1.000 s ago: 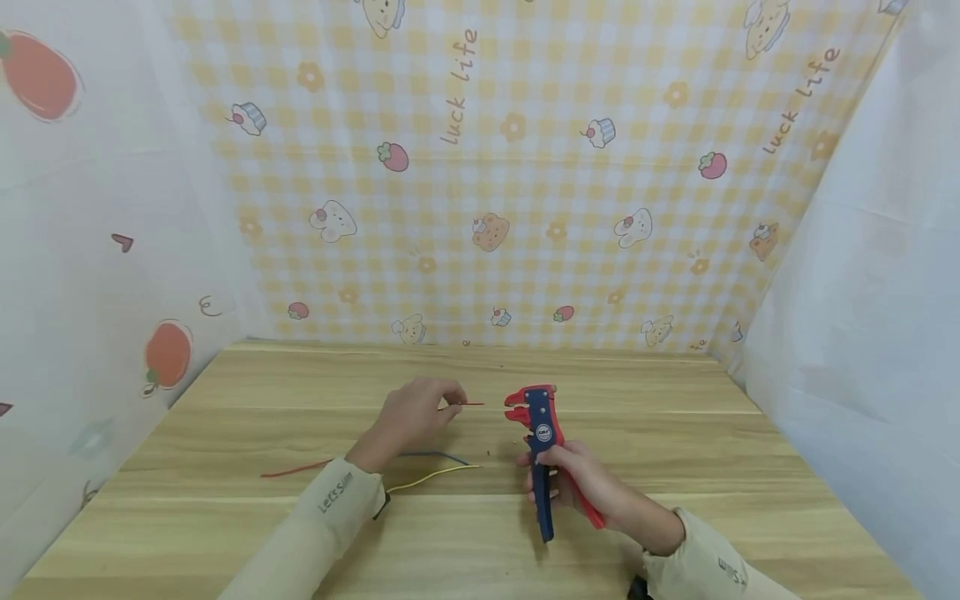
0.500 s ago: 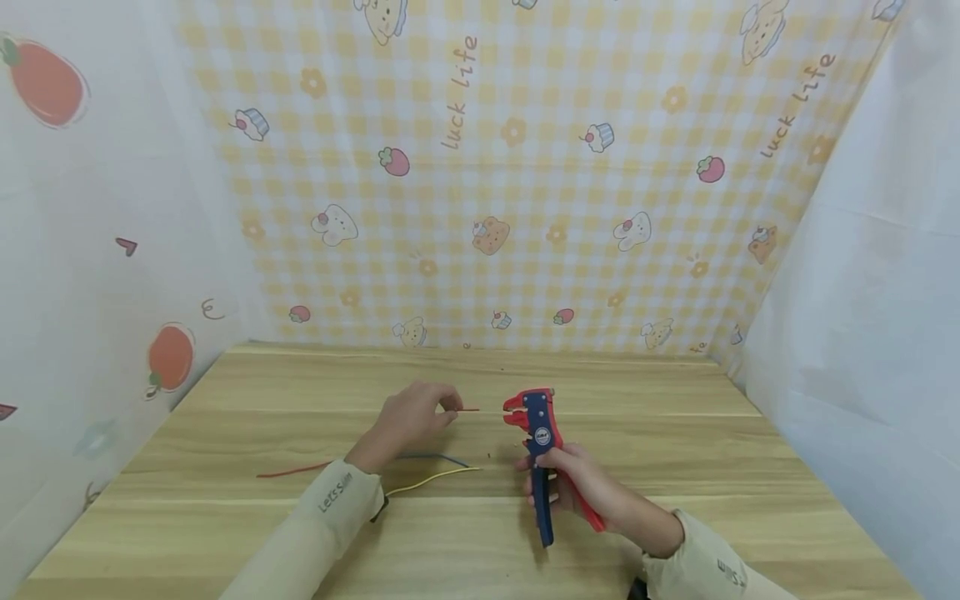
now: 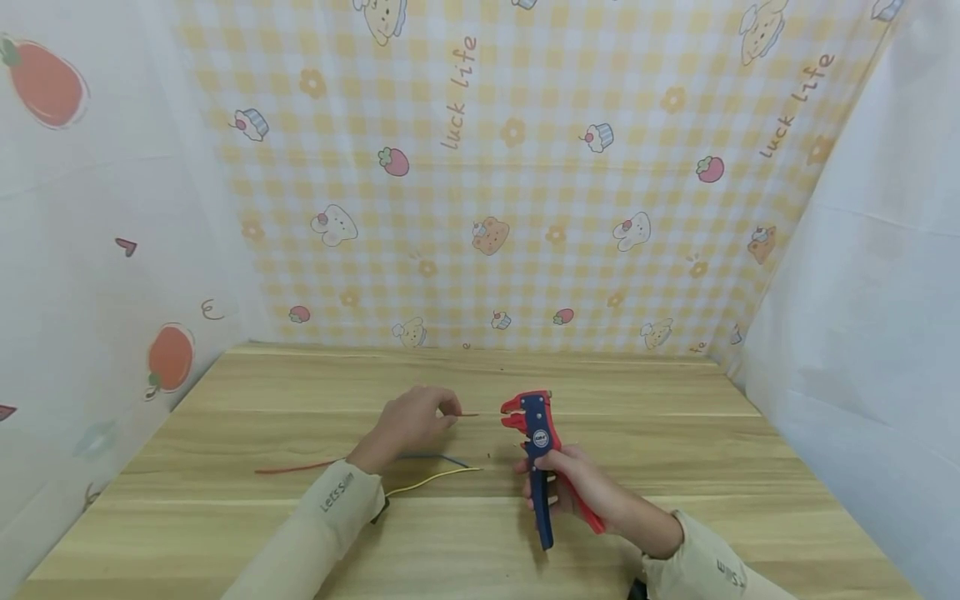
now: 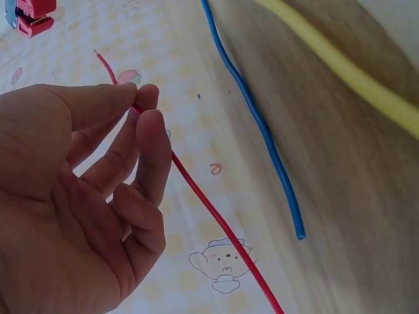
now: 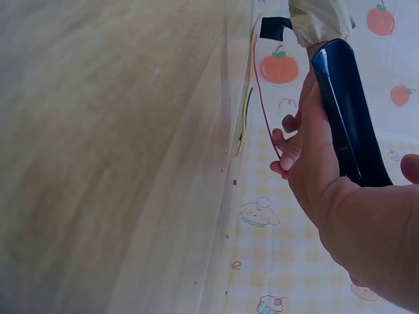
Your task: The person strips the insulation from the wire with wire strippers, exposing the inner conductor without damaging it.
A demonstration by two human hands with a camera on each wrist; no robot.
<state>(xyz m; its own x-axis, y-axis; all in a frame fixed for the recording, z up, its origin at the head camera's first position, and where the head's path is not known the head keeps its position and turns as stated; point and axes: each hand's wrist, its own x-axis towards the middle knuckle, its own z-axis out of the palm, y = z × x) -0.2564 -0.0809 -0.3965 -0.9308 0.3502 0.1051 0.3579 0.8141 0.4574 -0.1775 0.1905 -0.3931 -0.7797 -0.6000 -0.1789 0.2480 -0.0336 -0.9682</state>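
Observation:
My left hand (image 3: 412,421) pinches a red wire (image 4: 213,209) between thumb and fingertips. Its short end, with a thin tip, points toward the tool, and the long part trails back past the wrist. My right hand (image 3: 581,483) grips a wire stripper (image 3: 537,429) with a dark blue body and red jaws and handle. The stripper stands head up, its jaws apart and facing the wire end across a small gap. In the right wrist view, the blue handle (image 5: 350,118) hides part of the scene.
A blue wire (image 4: 258,124) and a yellow wire (image 4: 353,72) lie on the wooden table (image 3: 675,433) beside my left forearm. Small scraps, including a red bit (image 5: 235,182), are scattered on the table. A patterned cloth (image 3: 525,183) closes off the back.
My left hand has drawn the red wire's end slightly nearer to me and a little left. The wire stripper stays almost still, its jaws still apart.

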